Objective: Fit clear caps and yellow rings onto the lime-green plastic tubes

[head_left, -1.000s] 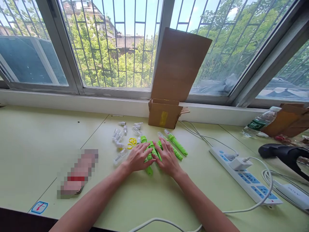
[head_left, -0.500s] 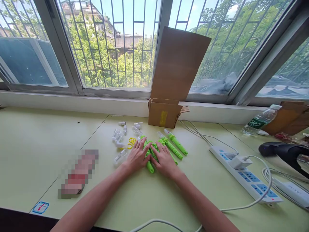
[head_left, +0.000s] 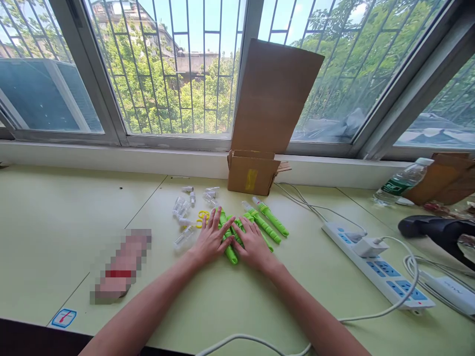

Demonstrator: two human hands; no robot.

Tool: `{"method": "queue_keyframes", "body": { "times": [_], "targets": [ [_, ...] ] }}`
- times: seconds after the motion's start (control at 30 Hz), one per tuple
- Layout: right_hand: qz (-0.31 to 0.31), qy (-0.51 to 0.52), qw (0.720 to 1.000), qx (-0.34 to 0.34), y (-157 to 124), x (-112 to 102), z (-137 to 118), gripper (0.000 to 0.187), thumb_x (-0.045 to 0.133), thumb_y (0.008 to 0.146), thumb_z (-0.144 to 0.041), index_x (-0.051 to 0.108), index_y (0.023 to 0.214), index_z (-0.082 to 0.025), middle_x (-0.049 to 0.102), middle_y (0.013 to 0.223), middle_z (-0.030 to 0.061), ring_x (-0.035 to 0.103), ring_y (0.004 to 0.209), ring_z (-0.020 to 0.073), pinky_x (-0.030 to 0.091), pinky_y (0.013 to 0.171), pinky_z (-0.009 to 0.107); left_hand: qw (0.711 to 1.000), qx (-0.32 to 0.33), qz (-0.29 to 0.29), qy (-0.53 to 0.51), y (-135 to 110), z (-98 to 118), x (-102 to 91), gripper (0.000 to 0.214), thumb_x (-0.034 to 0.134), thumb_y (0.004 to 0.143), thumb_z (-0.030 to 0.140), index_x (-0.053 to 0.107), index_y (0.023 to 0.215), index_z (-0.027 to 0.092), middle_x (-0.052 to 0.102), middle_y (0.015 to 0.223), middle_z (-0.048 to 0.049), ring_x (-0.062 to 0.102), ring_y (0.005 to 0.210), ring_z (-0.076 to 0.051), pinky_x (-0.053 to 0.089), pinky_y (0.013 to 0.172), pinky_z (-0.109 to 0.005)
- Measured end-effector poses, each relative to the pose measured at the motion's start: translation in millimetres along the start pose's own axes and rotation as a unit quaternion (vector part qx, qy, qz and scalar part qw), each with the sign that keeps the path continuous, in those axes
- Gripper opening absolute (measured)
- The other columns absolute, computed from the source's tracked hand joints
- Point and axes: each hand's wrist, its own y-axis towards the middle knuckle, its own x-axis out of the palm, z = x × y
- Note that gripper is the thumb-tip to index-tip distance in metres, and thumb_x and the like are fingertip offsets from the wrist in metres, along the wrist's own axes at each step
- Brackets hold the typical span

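Note:
My left hand (head_left: pixel 210 237) lies palm down with its fingers spread, its right side over a green plastic tube (head_left: pixel 231 253) with spiral ridges. Beside it, my right hand (head_left: pixel 253 243) also rests flat across several similar green tubes, partly covering them. Two more green tubes with clear tips, a ridged one (head_left: pixel 267 230) and another (head_left: pixel 275 221), lie to the right of my right hand. Yellow rings (head_left: pixel 202 217) sit just beyond my left fingers. Left of them are clear plastic caps (head_left: pixel 181 205) and a clear tube (head_left: pixel 184 238). What lies under my palms is hidden.
An open cardboard box (head_left: pixel 250 175) stands at the back against the sill. On the right are a white power strip (head_left: pixel 376 272) with cables, a water bottle (head_left: pixel 403 183) and a black object (head_left: pixel 434 230). A blurred, pixelated item (head_left: pixel 124 264) lies at left on the table (head_left: pixel 55 222).
My left hand's fingers have spread a little wider and shifted slightly, showing more of the green tube beside them. My right hand stays nearly in place.

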Motion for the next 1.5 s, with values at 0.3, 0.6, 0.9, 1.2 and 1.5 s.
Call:
{"method": "queue_keyframes", "body": {
  "times": [0.3,0.6,0.9,1.2,1.5],
  "targets": [
    [0.003,-0.007,1.0,-0.003,0.4,1.5,0.9,0.052,0.042,0.093,-0.038,0.043,0.143,-0.022,0.035,0.15,0.0148,0.026,0.139,0.0305,0.022,0.112,0.05,1.0,-0.009,-0.008,-0.002,0.3,-1.2,0.6,0.061,0.042,0.092,0.051,0.022,0.147,0.037,0.013,0.157,-0.0082,0.016,0.142,-0.036,0.02,0.11,-0.061],
    [0.004,-0.005,1.0,-0.003,0.1,2.9,2.2,0.054,0.037,0.095,-0.047,0.042,0.143,-0.024,0.034,0.151,0.0137,0.026,0.14,0.0303,0.023,0.111,0.051,0.983,-0.03,0.017,-0.182,3.4,-1.1,-10.3,0.061,0.041,0.09,0.058,0.031,0.145,0.033,0.017,0.156,-0.0094,0.014,0.144,-0.034,0.012,0.113,-0.061],
    [-0.014,-0.01,1.0,0.008,0.6,0.7,1.2,0.055,0.038,0.094,-0.046,0.041,0.143,-0.023,0.036,0.149,0.0147,0.025,0.14,0.0309,0.023,0.111,0.051,0.592,-0.197,0.042,-0.78,20.6,3.5,-42.6,0.059,0.024,0.088,0.063,0.058,0.105,0.017,0.067,0.098,-0.0123,0.065,0.088,-0.024,0.051,0.079,-0.042],
    [0.002,-0.012,1.0,0.002,-0.2,0.9,1.1,0.053,0.039,0.094,-0.045,0.043,0.143,-0.023,0.036,0.149,0.0148,0.027,0.139,0.0312,0.025,0.11,0.051,0.525,-0.231,-0.015,-0.819,17.6,-8.4,-38.0,0.058,0.031,0.084,0.065,0.059,0.106,0.019,0.067,0.1,-0.012,0.064,0.089,-0.026,0.049,0.08,-0.045],
    [0.005,-0.02,1.0,-0.003,-0.1,0.9,1.4,0.053,0.038,0.094,-0.045,0.044,0.142,-0.022,0.04,0.145,0.0159,0.028,0.138,0.0314,0.027,0.109,0.051,0.504,-0.224,-0.031,-0.833,18.1,-10.1,-39.2,0.053,0.032,0.083,0.065,0.058,0.092,0.019,0.065,0.098,-0.0115,0.063,0.089,-0.026,0.048,0.079,-0.046]
  ]
}}
